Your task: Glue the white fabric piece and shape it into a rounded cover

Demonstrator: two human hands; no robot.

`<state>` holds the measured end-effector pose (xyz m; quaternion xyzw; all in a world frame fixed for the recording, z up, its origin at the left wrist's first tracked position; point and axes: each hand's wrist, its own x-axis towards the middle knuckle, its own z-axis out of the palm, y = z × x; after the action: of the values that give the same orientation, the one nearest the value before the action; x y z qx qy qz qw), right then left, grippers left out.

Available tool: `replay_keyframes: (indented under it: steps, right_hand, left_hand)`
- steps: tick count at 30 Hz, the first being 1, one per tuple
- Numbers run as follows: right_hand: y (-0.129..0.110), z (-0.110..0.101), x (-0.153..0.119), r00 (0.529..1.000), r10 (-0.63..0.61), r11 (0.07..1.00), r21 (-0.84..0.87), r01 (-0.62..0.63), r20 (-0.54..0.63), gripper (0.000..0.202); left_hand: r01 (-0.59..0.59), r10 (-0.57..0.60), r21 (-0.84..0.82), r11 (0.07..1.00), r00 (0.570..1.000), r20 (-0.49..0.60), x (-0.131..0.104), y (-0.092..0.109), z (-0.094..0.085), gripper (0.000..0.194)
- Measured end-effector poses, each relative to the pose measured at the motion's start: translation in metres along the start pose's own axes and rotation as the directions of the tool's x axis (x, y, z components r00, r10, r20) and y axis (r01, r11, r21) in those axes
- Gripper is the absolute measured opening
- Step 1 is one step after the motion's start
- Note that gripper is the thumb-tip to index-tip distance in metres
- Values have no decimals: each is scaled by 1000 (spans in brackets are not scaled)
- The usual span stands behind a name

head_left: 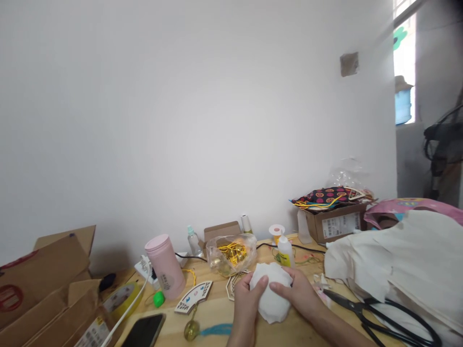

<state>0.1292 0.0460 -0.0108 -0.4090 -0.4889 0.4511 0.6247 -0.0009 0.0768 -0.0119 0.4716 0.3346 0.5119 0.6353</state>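
Over the front of the wooden table, a roughly round piece of white cloth (274, 296) is held up between both hands. My left hand (249, 300) grips its left edge, thumb on top and fingers curled behind. On the right edge, my right hand (297, 295) pinches it the same way. The cloth hides most of the fingertips. To the left lies a fan-shaped wooden ornament (194, 297) with a gold bell (191, 330) and a blue tassel (216, 329). Another wooden cutout (233, 285) is partly hidden behind my left hand.
Black scissors (361, 308) lie at right beside a heap of white cloth (401, 255). Behind the hands stand a glue bottle (285, 251) and a bag of gold bells (231, 253). A pink tumbler (166, 267), phone (143, 331) and cardboard box (43, 279) are leftward.
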Motion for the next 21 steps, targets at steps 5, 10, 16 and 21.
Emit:
replay_keyframes:
  steps: [5,10,16,21]
  right_hand:
    - [1,1,1,1000,-11,1000,13,11,3,37]
    - [1,-1,2,1000,-14,1000,23,14,-15,38]
    - [0,-3,4,1000,3,998,58,-1,-29,41]
    - [-2,-1,3,1000,13,997,79,-15,17,42]
  left_hand:
    - [23,-23,-26,999,999,26,2,-2,-4,34]
    - [3,-2,-49,999,1000,17,5,-6,-5,35]
    - [33,-24,-136,990,997,71,-2,0,3,40]
    - [58,-45,-160,985,996,78,-5,6,4,26]
